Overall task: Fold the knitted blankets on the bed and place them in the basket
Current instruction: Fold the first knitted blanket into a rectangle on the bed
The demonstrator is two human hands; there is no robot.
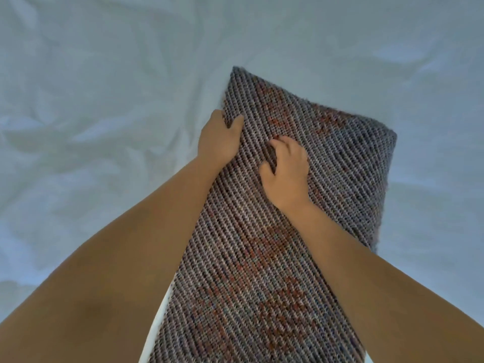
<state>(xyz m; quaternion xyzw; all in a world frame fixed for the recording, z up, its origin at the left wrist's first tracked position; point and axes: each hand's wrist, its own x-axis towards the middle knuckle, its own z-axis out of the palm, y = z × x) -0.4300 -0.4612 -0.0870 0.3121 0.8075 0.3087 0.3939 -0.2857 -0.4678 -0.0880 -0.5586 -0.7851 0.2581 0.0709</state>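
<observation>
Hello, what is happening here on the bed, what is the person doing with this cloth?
A person is handling a knitted blanket on a bed with a pale sheet. The blanket lies as a long, narrow strip, so it looks already folded lengthwise. The left hand grips its left edge, with the fingers curled around it. The right hand presses on top of the blanket near the middle, fingers bent into the knit. No basket is in view, so the blanket is not yet put away.
</observation>
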